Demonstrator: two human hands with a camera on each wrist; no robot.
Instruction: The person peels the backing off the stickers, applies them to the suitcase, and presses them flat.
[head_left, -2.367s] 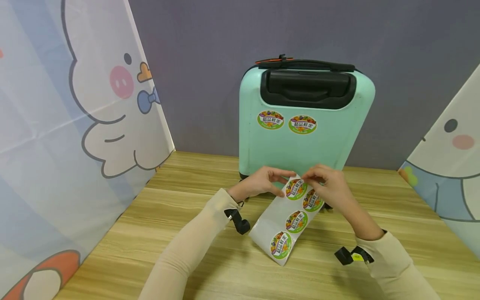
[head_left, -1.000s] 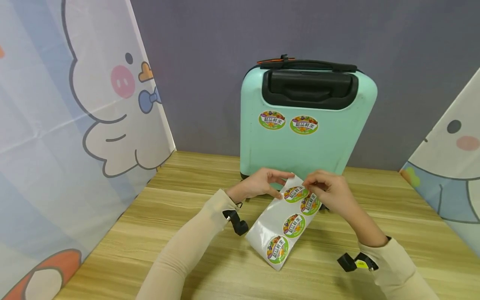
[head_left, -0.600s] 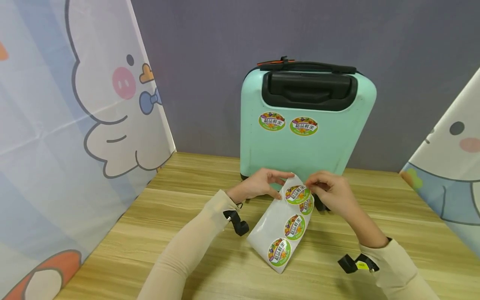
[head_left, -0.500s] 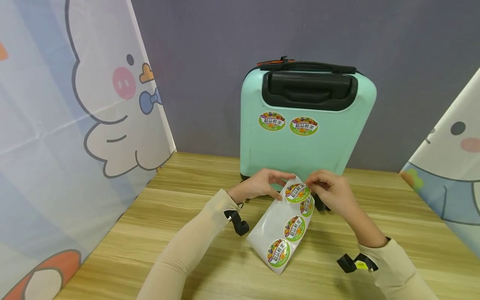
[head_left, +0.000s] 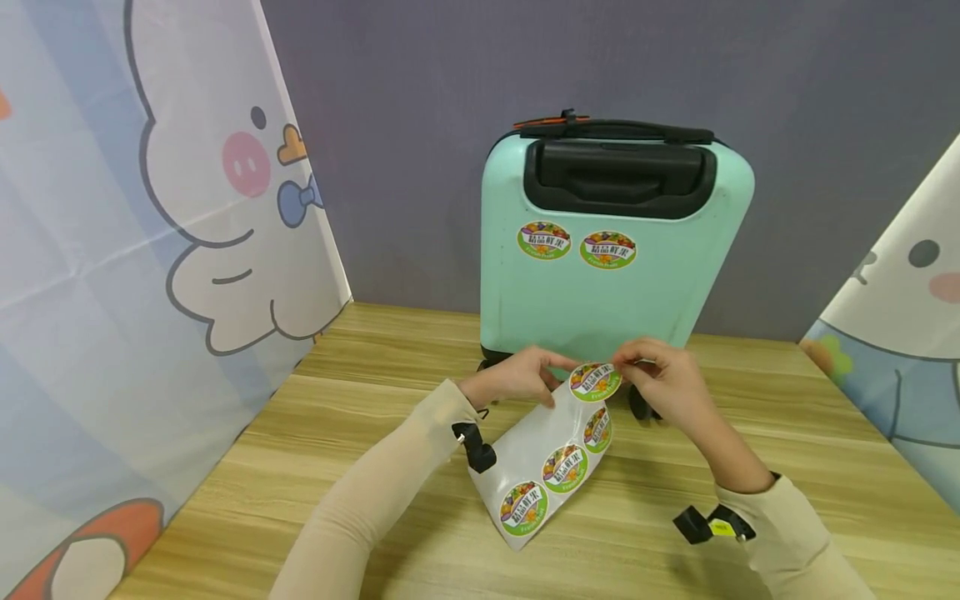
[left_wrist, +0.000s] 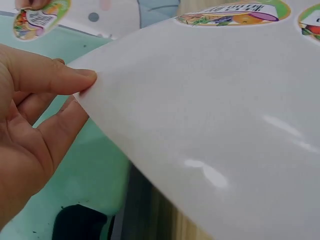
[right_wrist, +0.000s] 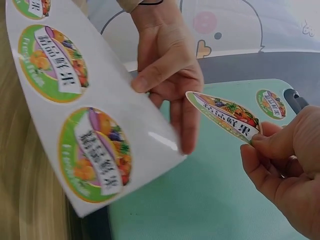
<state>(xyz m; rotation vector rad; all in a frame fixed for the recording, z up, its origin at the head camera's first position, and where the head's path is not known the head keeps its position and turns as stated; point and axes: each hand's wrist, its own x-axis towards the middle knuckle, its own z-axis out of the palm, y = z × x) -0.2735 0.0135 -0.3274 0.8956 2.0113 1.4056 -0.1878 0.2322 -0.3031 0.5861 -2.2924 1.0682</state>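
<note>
An oval fruit sticker [head_left: 596,382] is pinched at its edge between the thumb and fingers of my right hand [head_left: 667,377]. In the right wrist view this sticker [right_wrist: 225,116] stands apart from the sheet, slightly curved. My left hand [head_left: 516,377] grips the upper corner of the white sticker sheet [head_left: 551,425], thumb on its front face. Several oval stickers [head_left: 566,468] remain along the sheet's right side. Behind both hands stands a mint-green suitcase [head_left: 592,308], bearing two matching stickers [head_left: 543,240] side by side under its black handle recess.
The suitcase stands on a wood-grain table [head_left: 315,433] against a grey backdrop [head_left: 397,167]. Cartoon-printed cloths hang at the left [head_left: 202,192] and right. Black wheels [head_left: 641,404] show at the suitcase's base, close behind the right hand.
The top sticker has come off the sheet and stays in my right hand's pinch. My left hand has drawn the sheet down and to the left. The suitcase has not moved.
</note>
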